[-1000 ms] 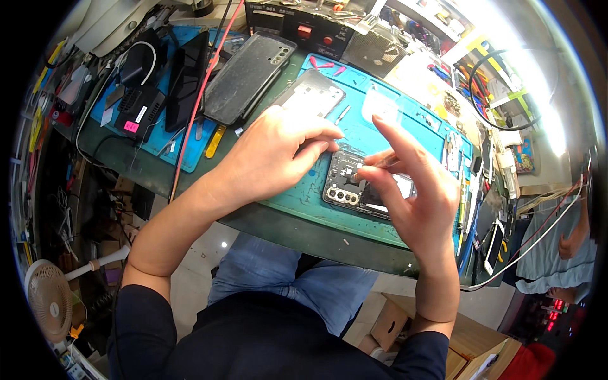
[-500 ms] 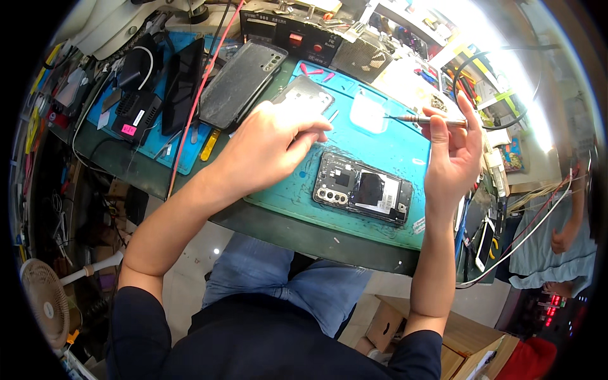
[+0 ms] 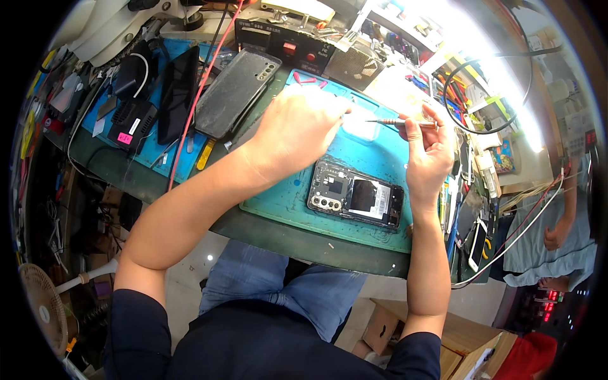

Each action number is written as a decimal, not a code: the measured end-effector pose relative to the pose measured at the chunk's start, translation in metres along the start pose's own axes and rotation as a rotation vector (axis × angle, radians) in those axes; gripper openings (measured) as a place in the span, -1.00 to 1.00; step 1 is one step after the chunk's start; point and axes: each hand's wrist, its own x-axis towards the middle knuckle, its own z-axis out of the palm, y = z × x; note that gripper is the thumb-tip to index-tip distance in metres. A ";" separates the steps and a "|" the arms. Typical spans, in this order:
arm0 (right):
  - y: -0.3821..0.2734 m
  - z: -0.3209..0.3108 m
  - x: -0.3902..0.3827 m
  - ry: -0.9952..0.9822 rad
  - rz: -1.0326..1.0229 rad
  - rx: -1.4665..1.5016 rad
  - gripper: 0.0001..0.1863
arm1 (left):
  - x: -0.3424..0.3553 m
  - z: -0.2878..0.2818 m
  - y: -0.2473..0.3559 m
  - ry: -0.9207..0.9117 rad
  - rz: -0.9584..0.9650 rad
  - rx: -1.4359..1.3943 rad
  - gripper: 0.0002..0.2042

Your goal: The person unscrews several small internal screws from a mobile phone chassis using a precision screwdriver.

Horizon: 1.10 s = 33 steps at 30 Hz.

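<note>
My right hand (image 3: 427, 142) grips a slim precision screwdriver (image 3: 394, 121), its tip pointing left over a small translucent tray (image 3: 362, 130) on the blue work mat (image 3: 288, 206). My left hand (image 3: 297, 126) is to the left of the tray, back upward, with its fingertips pinched together beside the tray. Whatever those fingers hold is too small or hidden to make out. Below both hands a smartphone (image 3: 356, 195) with its back off lies on the mat, touched by neither hand; its camera lenses are at the left end and a dark battery area with a white label shows.
A dark phone case or cover (image 3: 237, 92) and a black screen panel (image 3: 177, 95) lie at left. A black bench unit (image 3: 285, 47) with red switches stands behind. A red cable (image 3: 201, 88) crosses the left side. Tools crowd the right edge; a person's hand (image 3: 556, 235) shows far right.
My left hand has moved right and away from me, now hiding the flat phone part seen earlier. The right hand has shifted left, bringing the screwdriver tip over the tray.
</note>
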 end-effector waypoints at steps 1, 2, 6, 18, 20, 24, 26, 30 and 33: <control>-0.003 0.001 0.000 0.006 -0.004 -0.006 -0.58 | -0.003 0.003 0.001 0.008 0.008 -0.016 -0.80; -0.007 0.001 -0.001 0.010 -0.002 0.015 -0.58 | -0.005 0.006 0.003 0.017 0.016 -0.031 -0.79; -0.018 0.002 -0.007 0.002 -0.003 0.026 -0.55 | -0.005 0.019 0.007 0.035 0.022 -0.110 -0.71; -0.022 0.001 -0.013 -0.041 -0.049 -0.040 -0.58 | -0.008 0.020 0.006 -0.132 -0.038 -0.133 -0.87; -0.026 0.000 -0.012 -0.042 -0.026 -0.008 -0.58 | -0.009 0.020 0.004 -0.129 -0.011 -0.126 -0.88; -0.025 -0.006 -0.011 -0.161 -0.072 -0.080 -0.59 | -0.008 0.014 0.005 -0.140 0.031 -0.133 -0.89; -0.026 -0.002 -0.014 -0.197 -0.066 -0.057 -0.59 | -0.008 0.013 0.005 -0.158 0.046 -0.128 -0.89; -0.026 -0.002 -0.014 -0.204 -0.049 -0.092 -0.57 | -0.010 0.010 0.005 -0.174 0.054 -0.136 -0.87; -0.027 -0.004 -0.013 -0.170 -0.076 -0.084 -0.56 | -0.011 0.009 0.008 -0.136 0.076 -0.202 -0.85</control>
